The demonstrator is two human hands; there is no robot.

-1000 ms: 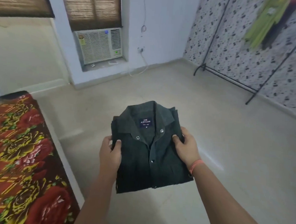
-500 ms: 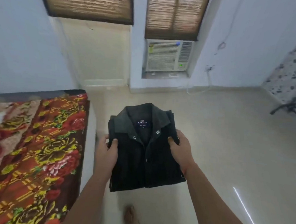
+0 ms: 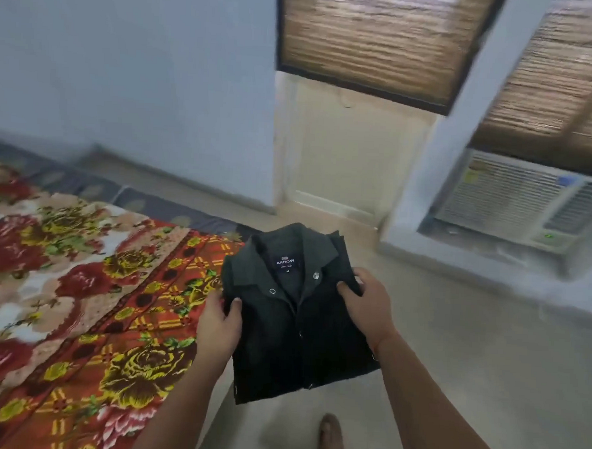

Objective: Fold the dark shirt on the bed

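We have a single view, from a camera worn on the head, looking forward and down over both forearms. It sits close to the left hand and right hand, which hold the folded dark shirt near the frame's centre. The wide lens takes in the bed at lower left, the floor at right, and the wall ahead with the blinds and air conditioner. The frame tilts clockwise, and its edges are blurred.

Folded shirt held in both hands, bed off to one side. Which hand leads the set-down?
Left, probably. The left hand grips the dark shirt on the edge nearest the bed; the right hand is over floor.
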